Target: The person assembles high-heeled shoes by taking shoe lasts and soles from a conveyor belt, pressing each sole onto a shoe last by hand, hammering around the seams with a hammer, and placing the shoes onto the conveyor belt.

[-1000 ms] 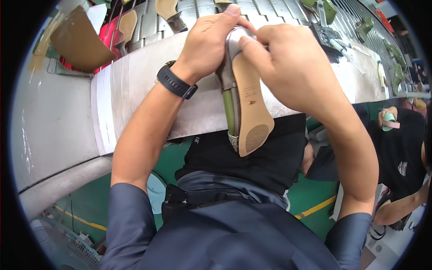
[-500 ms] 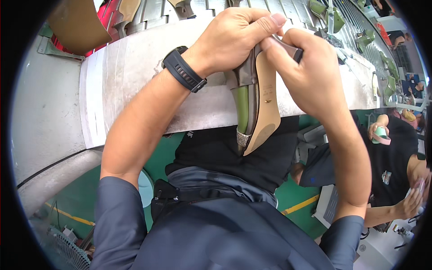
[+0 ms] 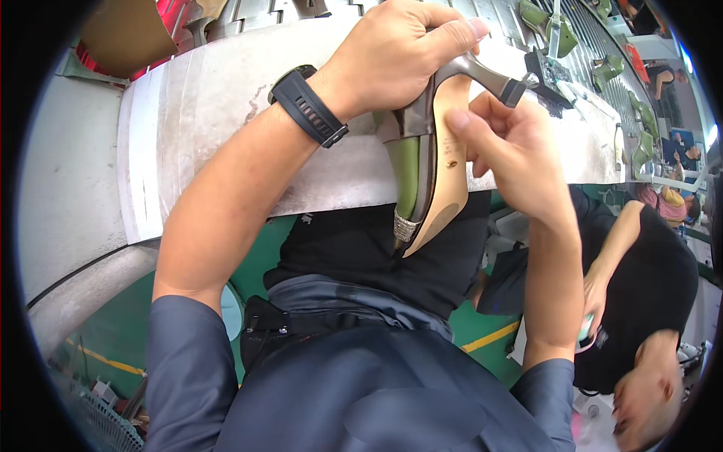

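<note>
A high-heeled shoe (image 3: pixel 452 181) hangs toe down over the near edge of the work surface, its tan sole turned to the right. A green shoe last shows inside the dark brown upper, and a glittering band (image 3: pixel 407 226) crosses near the pointed toe. My left hand (image 3: pixel 399 60) is closed round the shoe's back end. The slim dark heel (image 3: pixel 489 75) sticks out to the right beyond it. Beside the sole is my right hand (image 3: pixel 516 147), its fingers loosely curled and apart. Its thumb overlaps the sole; whether it presses on it I cannot tell.
The pale, stained work surface (image 3: pixel 218 135) lies beneath my hands. Beyond it, a slatted conveyor (image 3: pixel 584 68) carries several green shoes (image 3: pixel 553 30). A small black box (image 3: pixel 548 75) sits at the right. A brown panel (image 3: pixel 124 38) stands far left. A co-worker in black (image 3: pixel 640 279) bends close at right.
My right hand has come off the heel and moved down beside the sole, leaving the heel in plain view. My left hand keeps its hold. The co-worker has leaned over.
</note>
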Available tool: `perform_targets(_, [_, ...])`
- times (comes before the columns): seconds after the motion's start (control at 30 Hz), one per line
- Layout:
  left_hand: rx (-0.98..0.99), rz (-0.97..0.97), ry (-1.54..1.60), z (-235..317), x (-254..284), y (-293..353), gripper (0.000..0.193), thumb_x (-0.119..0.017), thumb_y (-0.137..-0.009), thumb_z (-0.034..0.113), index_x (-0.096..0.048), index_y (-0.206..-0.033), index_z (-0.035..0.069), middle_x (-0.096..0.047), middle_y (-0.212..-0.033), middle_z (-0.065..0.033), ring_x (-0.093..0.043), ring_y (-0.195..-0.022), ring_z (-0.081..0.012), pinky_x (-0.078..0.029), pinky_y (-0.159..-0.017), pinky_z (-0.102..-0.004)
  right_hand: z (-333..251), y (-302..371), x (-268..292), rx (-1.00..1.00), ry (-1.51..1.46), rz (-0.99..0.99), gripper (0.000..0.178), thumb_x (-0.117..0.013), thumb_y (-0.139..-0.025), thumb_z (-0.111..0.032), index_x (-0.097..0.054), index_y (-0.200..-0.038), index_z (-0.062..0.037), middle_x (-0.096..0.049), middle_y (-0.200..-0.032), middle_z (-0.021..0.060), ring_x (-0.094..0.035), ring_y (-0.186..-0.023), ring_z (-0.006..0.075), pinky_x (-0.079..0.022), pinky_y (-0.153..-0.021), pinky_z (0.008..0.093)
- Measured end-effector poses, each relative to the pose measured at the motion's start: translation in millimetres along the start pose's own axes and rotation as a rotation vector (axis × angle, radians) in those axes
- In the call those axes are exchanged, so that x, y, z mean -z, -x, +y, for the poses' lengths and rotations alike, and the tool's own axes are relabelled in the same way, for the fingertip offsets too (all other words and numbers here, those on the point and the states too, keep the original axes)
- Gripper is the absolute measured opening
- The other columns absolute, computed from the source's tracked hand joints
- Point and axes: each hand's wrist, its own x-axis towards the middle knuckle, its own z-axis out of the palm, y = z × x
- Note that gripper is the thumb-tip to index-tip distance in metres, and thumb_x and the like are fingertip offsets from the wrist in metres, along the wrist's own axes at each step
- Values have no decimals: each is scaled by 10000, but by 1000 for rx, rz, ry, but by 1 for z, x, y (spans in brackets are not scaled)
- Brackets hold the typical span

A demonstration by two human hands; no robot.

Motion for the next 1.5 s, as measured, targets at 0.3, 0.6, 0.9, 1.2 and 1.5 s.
perform_targets(0.3, [-121, 110, -56, 1, -9, 2, 365, -593, -1064, 259, -727, -947, -61, -734, -793, -109, -650, -738, -148, -522, -685, -330, -4, 1, 8, -46, 194, -83, 330, -827, -930, -264, -718, -839, 34, -671, -660, 13, -562, -591, 33, -429, -526, 231])
perform_targets(0.6, [32, 108, -107, 9, -10, 1, 364, -602, -1062, 267, -725, -956, -59, -738, -820, -128, -657, -766, -151, -528, -714, -326, 1, 0, -12, -50, 146, 99, 306, -870, -870, -250, -725, -825, 16, -694, -670, 14, -635, -593, 65, -500, -564, 241])
perform_targets(0.9, [-84, 75, -16, -4, -4, 4, 343, -613, -1069, 250, -739, -969, -54, -740, -835, -85, -645, -796, -117, -530, -741, -304, 35, 26, -14, 34, -354, -52, 774, -874, -851, -192, -503, -1488, 42, -723, -1202, 149, -715, -1057, 201, -573, -968, 353])
perform_targets(1.2, [-45, -6, -43, 1, -4, 2, 370, -676, -1052, 327, -737, -1027, -37, -743, -895, -88, -637, -821, -118, -527, -750, -307, 24, 0, -18, 10, -273, 1, 722, -921, -819, -258, -608, -1384, 63, -744, -1096, 156, -726, -969, 165, -611, -815, 295])
perform_targets(1.5, [-237, 169, -366, 11, 72, 83, 584, -940, -758, 304, -704, -1208, 15, -706, -1182, -88, -673, -1062, -175, -530, -991, -319, 18, 24, -2, 265, 354, -63, 713, -937, -773, -378, -684, -1294, 37, -740, -1202, 211, -724, -1086, 333, -560, -976, 428])
